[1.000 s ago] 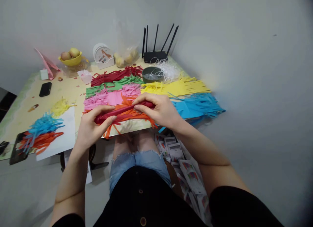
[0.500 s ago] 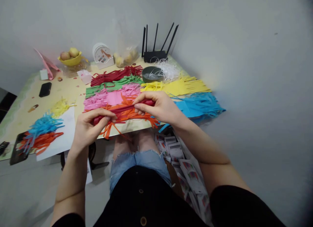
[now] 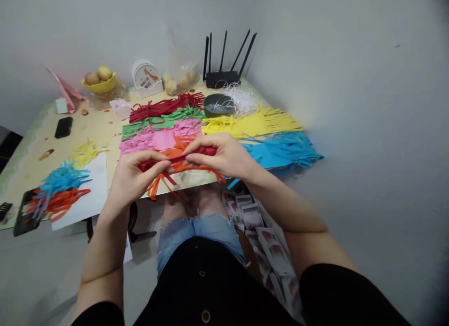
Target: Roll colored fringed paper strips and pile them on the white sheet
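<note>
A dark red strip of fringed tissue paper, rolled or twisted thin, stretches between my hands above the table's front edge. My left hand pinches its left part between thumb and fingers. Closed on the right part is my right hand, its thumb underneath. Beneath them lies orange fringed paper, partly covered by my hands. Behind it are pink fringed paper, green fringed paper and red fringed paper. Yellow fringed paper and blue fringed paper spread to the right.
A dark green bowl and white string sit before a black router. Small tassels lie at left on a white sheet and dark tray. A phone and fruit bowl are farther back. Packets fill a bag below.
My hands have come closer together along the red paper strip, shortening the stretch between them. The fringed papers on the table lie as before.
</note>
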The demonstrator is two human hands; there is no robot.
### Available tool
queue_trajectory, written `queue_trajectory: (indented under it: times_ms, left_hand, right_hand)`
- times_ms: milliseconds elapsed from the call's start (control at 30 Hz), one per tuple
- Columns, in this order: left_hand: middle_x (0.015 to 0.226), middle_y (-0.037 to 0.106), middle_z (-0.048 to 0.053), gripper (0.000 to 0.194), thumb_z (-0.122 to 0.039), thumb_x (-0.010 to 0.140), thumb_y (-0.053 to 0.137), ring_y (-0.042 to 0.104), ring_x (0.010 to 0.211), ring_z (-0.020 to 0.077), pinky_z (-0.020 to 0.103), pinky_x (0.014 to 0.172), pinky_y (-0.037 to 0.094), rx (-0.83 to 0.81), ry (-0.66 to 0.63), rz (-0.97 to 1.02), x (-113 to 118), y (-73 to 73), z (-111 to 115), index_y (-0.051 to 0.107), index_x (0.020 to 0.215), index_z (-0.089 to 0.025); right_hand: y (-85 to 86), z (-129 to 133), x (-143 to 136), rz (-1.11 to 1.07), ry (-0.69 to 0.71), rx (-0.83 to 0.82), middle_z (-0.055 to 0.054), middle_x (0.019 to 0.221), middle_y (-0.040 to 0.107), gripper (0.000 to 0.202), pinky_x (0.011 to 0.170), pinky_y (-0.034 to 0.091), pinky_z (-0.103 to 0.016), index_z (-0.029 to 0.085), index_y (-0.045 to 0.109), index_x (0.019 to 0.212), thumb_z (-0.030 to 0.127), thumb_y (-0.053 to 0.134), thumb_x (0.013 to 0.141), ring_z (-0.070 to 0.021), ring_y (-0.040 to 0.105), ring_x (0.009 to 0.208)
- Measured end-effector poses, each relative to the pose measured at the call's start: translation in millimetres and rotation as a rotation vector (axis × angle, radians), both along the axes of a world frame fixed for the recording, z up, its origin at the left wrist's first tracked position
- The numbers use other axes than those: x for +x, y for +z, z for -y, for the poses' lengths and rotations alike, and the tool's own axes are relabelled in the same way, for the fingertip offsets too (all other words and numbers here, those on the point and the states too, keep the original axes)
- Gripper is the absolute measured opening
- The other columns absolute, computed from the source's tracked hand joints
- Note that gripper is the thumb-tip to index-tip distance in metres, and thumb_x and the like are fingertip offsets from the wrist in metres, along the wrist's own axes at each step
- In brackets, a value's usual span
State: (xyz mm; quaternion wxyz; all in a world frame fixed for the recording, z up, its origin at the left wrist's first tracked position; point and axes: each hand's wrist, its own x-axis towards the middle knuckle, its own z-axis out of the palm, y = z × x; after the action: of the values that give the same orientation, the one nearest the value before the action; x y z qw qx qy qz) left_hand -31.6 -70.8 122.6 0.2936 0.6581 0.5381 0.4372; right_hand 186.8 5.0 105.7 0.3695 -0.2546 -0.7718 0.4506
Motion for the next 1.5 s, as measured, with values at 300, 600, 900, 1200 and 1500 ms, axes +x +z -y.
queue_trajectory:
  times_ms: [300,600,900,1200,1500]
  left_hand:
    - [0.072,0.076,0.004,0.009,-0.024,0.074,0.080,0.072,0.065,0.0164,0.027,0.065,0.061,-0.060,0.090,0.490,-2.4,-19.7,3.5,0.081,0.082,-0.019]
    - [0.069,0.072,0.004,0.010,-0.025,0.075,0.077,0.067,0.060,0.0146,0.027,0.064,0.059,-0.053,-0.021,0.497,-4.9,-25.0,0.5,0.072,0.071,-0.018]
    - [0.108,0.076,0.008,0.022,-0.035,0.085,0.070,0.068,0.108,0.0267,0.038,0.100,0.050,0.118,-0.204,-0.357,-11.5,13.6,-10.2,0.078,0.102,-0.023]
    - [0.076,0.076,0.005,0.019,-0.035,0.088,0.064,0.068,0.070,0.0187,0.034,0.084,0.053,0.138,-0.189,-0.419,0.0,-18.9,-25.8,0.079,0.084,-0.024]
    - [0.098,0.079,0.003,0.018,-0.025,0.091,0.065,0.070,0.105,0.0245,0.061,0.119,0.021,0.539,-0.052,-0.636,-11.7,-59.1,-24.9,0.077,0.102,-0.033]
  right_hand:
    - [-11.9,-1.4,-5.6,-0.328,0.177,-0.374,-0.004,0.082,0.079,0.024,0.075,0.064,-0.027,0.017,0.082,0.093,0.035,0.081,0.077,-0.0154,0.075,0.075]
    - [-15.5,-2.4,-0.9,-0.208,0.085,0.019,-0.004,0.084,0.079,0.016,0.071,0.059,-0.022,0.016,0.080,0.084,0.016,0.065,0.080,-0.0139,0.075,0.076]
    - [-10.4,-4.6,8.4,0.082,0.127,0.630,-0.004,0.095,0.079,0.021,0.083,0.058,-0.025,0.020,0.078,0.095,0.015,0.058,0.090,-0.0146,0.075,0.088]
    - [-19.9,-4.1,19.8,0.111,0.149,0.709,-0.008,0.102,0.079,0.023,0.089,0.057,-0.029,0.018,0.077,0.103,0.018,0.055,0.095,-0.0173,0.073,0.097]
    - [-24.7,-25.6,-3.7,0.109,0.324,-0.230,-0.008,0.086,0.078,0.031,0.067,0.053,-0.024,0.013,0.075,0.094,0.041,0.064,0.090,-0.0134,0.070,0.072]
